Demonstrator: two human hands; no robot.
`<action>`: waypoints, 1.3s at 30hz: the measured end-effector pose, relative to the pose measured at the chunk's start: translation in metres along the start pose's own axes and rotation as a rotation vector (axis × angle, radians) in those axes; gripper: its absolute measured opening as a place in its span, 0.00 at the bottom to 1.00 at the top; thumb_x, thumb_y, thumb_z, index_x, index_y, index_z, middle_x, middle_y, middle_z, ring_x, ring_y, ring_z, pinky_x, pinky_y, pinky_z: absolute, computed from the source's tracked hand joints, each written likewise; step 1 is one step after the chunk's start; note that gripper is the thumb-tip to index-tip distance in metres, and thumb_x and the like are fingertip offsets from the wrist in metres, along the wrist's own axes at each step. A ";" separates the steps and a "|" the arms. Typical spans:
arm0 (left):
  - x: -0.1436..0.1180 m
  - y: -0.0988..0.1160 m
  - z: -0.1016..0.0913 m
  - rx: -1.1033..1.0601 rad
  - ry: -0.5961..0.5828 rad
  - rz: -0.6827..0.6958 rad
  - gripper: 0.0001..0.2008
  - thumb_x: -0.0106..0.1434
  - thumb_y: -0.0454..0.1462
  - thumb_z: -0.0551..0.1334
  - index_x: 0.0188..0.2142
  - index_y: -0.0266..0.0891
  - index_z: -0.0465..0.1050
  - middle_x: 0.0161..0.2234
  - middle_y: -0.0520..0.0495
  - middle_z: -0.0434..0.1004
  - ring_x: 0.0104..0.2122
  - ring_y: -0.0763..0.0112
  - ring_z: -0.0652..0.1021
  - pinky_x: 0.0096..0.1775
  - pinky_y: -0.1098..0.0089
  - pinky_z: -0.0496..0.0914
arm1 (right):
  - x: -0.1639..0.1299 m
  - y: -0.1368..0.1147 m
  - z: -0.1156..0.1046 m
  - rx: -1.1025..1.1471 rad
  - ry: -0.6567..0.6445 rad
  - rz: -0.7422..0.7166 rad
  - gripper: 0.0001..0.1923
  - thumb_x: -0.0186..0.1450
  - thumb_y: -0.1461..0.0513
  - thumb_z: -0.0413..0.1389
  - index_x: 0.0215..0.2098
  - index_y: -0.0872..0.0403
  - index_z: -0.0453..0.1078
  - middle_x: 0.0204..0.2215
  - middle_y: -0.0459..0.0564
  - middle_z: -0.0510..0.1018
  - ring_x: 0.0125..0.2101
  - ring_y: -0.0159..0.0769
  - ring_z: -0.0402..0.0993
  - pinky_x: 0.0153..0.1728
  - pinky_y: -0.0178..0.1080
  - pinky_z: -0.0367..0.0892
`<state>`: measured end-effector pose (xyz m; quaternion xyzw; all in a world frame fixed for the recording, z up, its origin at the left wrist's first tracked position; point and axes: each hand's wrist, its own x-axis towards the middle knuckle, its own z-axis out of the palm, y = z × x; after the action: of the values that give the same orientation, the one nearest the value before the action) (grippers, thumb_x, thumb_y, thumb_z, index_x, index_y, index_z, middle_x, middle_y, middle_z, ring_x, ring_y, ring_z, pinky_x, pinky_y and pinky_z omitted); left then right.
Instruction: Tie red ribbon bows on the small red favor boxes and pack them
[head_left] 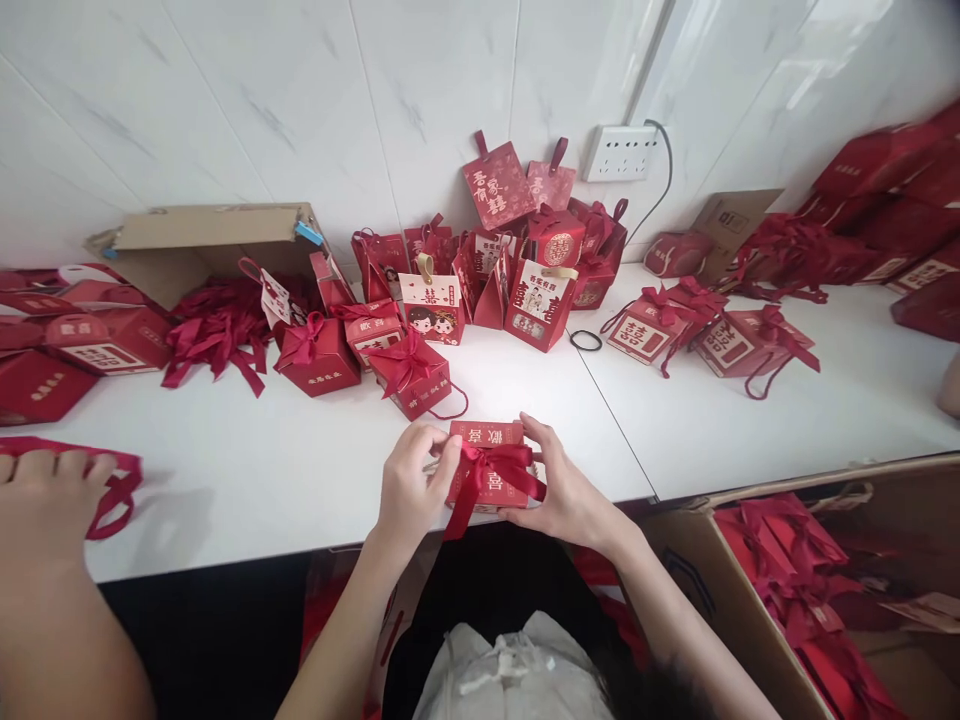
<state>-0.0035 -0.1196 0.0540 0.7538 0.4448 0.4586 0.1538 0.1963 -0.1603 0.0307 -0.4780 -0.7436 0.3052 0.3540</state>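
A small red gift box point(491, 470) with a red ribbon point(491, 478) tied across its front sits at the near edge of the white table point(300, 470), just in front of the person. The left hand point(411, 485) grips the box's left side, fingers curled over the top edge. The right hand point(559, 490) grips the right side, thumb and fingers closed on the box and touching the ribbon's bow. Just behind the box lie two finished boxes with bows point(367, 360). Farther back, a cluster of red paper gift bags point(517, 270) stands against the tiled wall, below a wall socket point(621, 152). A tipped cardboard box point(202, 245) spills red ribbons at the left. An open carton point(795, 590) of red boxes stands at the lower right, beside the table. Another person's hand point(52, 500) rests on the table's left edge, over a red ribbon loop.
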 end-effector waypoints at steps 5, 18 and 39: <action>0.003 0.027 -0.002 0.170 0.080 0.728 0.07 0.56 0.31 0.63 0.28 0.40 0.65 0.23 0.52 0.69 0.24 0.73 0.69 0.28 0.70 0.67 | -0.009 -0.005 -0.014 -0.259 0.275 -0.300 0.46 0.59 0.67 0.58 0.65 0.44 0.35 0.61 0.60 0.50 0.62 0.50 0.50 0.54 0.54 0.63; 0.041 0.033 0.060 0.104 -0.328 0.076 0.13 0.63 0.38 0.54 0.22 0.40 0.60 0.21 0.53 0.68 0.22 0.72 0.68 0.31 0.69 0.61 | -0.074 -0.012 -0.061 -0.236 0.722 0.127 0.36 0.52 0.53 0.62 0.56 0.48 0.55 0.52 0.56 0.63 0.53 0.53 0.64 0.49 0.54 0.66; 0.049 0.004 0.166 -0.164 -0.600 0.013 0.15 0.59 0.44 0.52 0.19 0.41 0.54 0.17 0.56 0.58 0.19 0.74 0.62 0.24 0.72 0.58 | -0.251 0.014 -0.146 -0.317 1.069 1.019 0.45 0.44 0.55 0.63 0.58 0.51 0.54 0.53 0.57 0.61 0.50 0.53 0.66 0.49 0.54 0.65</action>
<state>0.1447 -0.0523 -0.0045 0.8436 0.3361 0.2508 0.3354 0.3953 -0.3710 0.0431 -0.8910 -0.1927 0.0471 0.4084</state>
